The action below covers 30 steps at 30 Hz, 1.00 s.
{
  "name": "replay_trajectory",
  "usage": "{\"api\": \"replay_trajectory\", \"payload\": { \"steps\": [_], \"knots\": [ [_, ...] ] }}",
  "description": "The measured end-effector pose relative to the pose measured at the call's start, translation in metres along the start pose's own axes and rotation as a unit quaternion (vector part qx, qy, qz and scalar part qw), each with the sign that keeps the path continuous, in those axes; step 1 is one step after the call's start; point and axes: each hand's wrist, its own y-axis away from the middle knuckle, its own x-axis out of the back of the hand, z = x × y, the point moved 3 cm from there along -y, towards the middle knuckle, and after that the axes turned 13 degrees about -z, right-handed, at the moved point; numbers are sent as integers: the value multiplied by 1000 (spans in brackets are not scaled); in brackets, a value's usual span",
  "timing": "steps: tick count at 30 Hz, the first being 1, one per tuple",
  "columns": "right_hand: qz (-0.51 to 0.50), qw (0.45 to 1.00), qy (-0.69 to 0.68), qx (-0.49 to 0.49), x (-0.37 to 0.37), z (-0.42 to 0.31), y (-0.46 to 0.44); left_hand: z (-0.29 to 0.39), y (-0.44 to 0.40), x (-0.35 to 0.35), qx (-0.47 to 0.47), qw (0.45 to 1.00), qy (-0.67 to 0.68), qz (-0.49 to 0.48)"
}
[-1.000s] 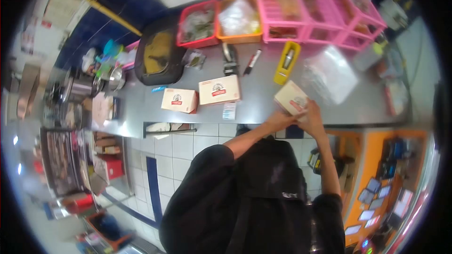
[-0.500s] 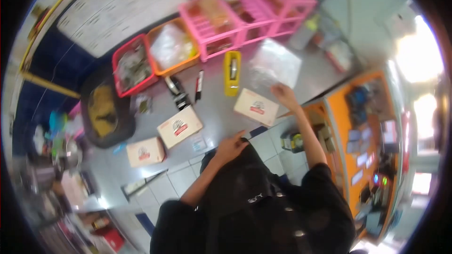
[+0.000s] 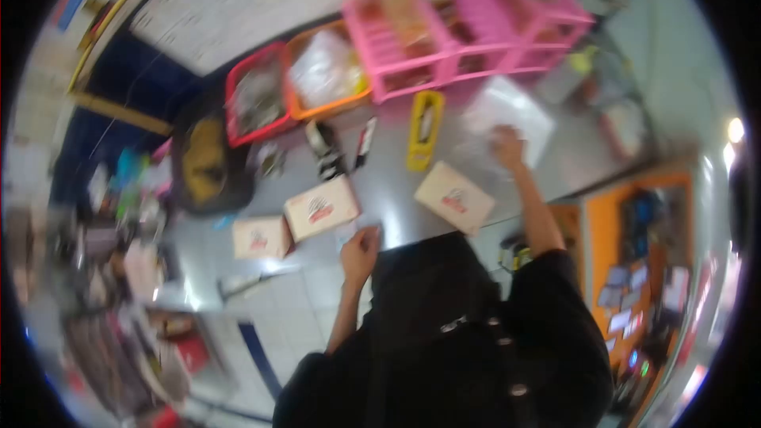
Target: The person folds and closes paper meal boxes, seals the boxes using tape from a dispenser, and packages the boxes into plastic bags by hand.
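Observation:
My left hand (image 3: pixel 361 254) is at the front edge of the grey metal table, its fingers curled. A small pale blue packet (image 3: pixel 344 235) lies right beside its fingertips; whether they touch it is unclear. My right hand (image 3: pixel 508 148) rests on a stack of clear plastic bags (image 3: pixel 529 117), fingers stretched out but blurred. Between my hands a cream cardboard box (image 3: pixel 455 198) with a red and black print lies near the edge. Two similar boxes, a middle one (image 3: pixel 321 208) and a left one (image 3: pixel 261 237), stand to the left of my left hand.
Behind the bags stand pink plastic racks (image 3: pixel 404 71). An orange basket (image 3: pixel 329 105) and a red basket (image 3: pixel 261 136) hold plastic packets. A yellow stapler-like tool (image 3: pixel 425 131), a marker (image 3: pixel 365 143) and a dark tape dispenser-like object (image 3: pixel 326 150) lie on the table (image 3: pixel 388 182).
My right hand has reached further forward onto the plastic bags. My left hand has moved left towards the pale blue packet and its fingers have curled. The camera view has shifted.

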Motion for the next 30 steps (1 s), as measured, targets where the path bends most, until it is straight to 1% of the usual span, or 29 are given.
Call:
{"api": "replay_trajectory", "payload": {
  "steps": [1, 2, 3, 4, 5, 6, 7, 8, 9, 10, 11, 12, 13, 15, 16, 18, 19, 21, 22, 23, 25, 26, 28, 29, 30],
  "knots": [
    [-45, 997, -31, -57, 11, 0, -2, 4, 6, 4, 40, 997, -12, 61],
    [48, 998, -40, 11, -10, 21, -3, 2, 15, 9, 91, 983, -101, 123],
    [57, 997, -40, 37, -8, 18, 3, -12, 23, 11, 113, 976, -71, 172],
    [5, 992, -118, -37, 17, -9, 9, -26, 25, 13, 97, 960, -134, 226],
    [-5, 992, -125, -24, 37, -38, 19, -36, 31, 10, 79, 941, -193, 267],
    [38, 985, -168, -5, 57, -61, 31, -44, 32, 5, 95, 938, -196, 271],
    [84, 975, -207, 12, 72, -80, 41, -48, 26, 2, 107, 907, -255, 318],
    [78, 975, -206, 21, 82, -98, 48, -45, 20, 0, 116, 871, -311, 362],
    [111, 968, -224, 30, 92, -116, 55, -42, 13, -2, 124, 869, -309, 366],
    [145, 959, -242, 39, 101, -135, 62, -47, 6, -3, 203, 912, -177, 311],
    [125, 952, -276, 53, 107, -155, 66, -53, 3, -6, 271, 929, -40, 248],
    [106, 943, -309, 66, 113, -174, 71, -54, 3, -10, 280, 931, -35, 230],
    [67, 937, -332, 87, 114, -191, 75, -54, 4, -14, 280, 931, -34, 234],
    [-25, 917, -379, 124, 108, -223, 88, -56, 6, -22, 346, 920, -65, 172],
    [-79, 901, -403, 140, 105, -239, 94, -41, 12, -17, 341, 921, -64, 175],
    [-131, 868, -398, 267, 106, -273, 100, -7, 24, -6, 227, 966, 35, 117],
    [-130, 869, -395, 270, 104, -286, 99, 0, 25, 4, 225, 966, 39, 119],
    [-185, 831, -405, 335, 89, -321, 94, 18, 25, 35, 42, 978, 92, 182],
    [-185, 831, -400, 338, 86, -339, 89, 21, 19, 54, 39, 966, 126, 224],
    [-177, 830, -402, 344, 83, -358, 80, 13, 3, 65, 35, 964, 130, 228],
    [-167, 830, -397, 355, 73, -394, 63, -9, -21, 88, -28, 913, 211, 348],
    [-171, 836, -380, 357, 66, -412, 56, -16, -23, 90, -32, 910, 216, 352],
    [-168, 844, -356, 363, 53, -435, 47, -24, -38, 92, 97, 945, 109, 294],
    [-191, 843, -311, 395, 47, -445, 46, -25, -42, 91, 91, 945, 114, 294],
    [-215, 839, -264, 424, 38, -453, 47, -23, -42, 88, 104, 949, 67, 291]
  ]
}}
